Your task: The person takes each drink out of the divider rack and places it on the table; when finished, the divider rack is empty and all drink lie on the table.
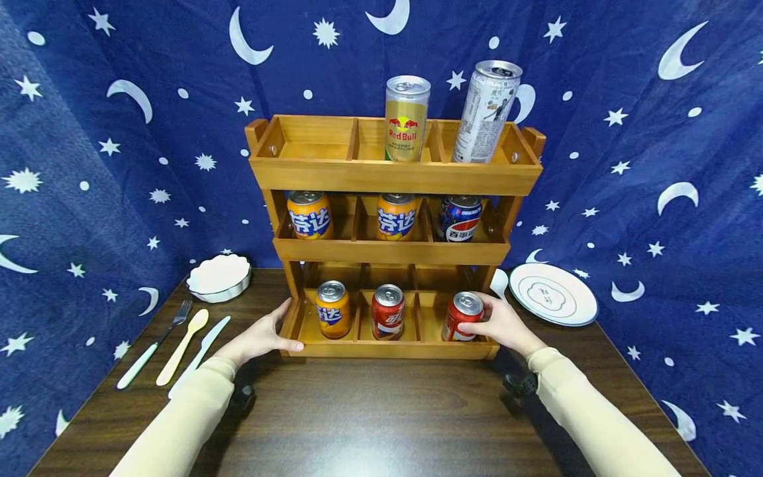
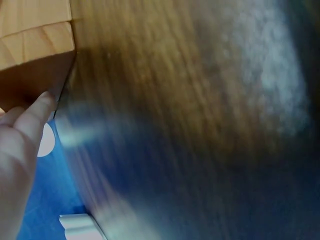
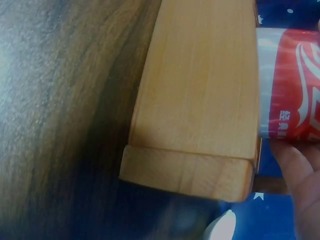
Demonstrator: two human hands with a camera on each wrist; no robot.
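A three-tier wooden rack (image 1: 390, 252) stands at the back of the table. My right hand (image 1: 503, 323) grips a red Coca-Cola can (image 1: 465, 317) in the right compartment of the bottom tier; the right wrist view shows the can (image 3: 295, 85) just behind the front board (image 3: 200, 80). My left hand (image 1: 259, 336) touches the rack's lower left corner, thumb at the front and fingers along the side. In the left wrist view its fingers (image 2: 37, 115) lie straight against the wood. An orange Fanta can (image 1: 333, 310) and another red can (image 1: 388, 313) stand in the bottom left and middle compartments.
Two Fanta cans and a Pepsi can (image 1: 460, 218) fill the middle tier. On top stand a Red Bull can (image 1: 405, 119) and a tall white can (image 1: 485, 112). A bowl (image 1: 219, 277), fork, yellow spoon (image 1: 181, 348) and knife lie left; a plate (image 1: 554, 295) and white spoon lie right.
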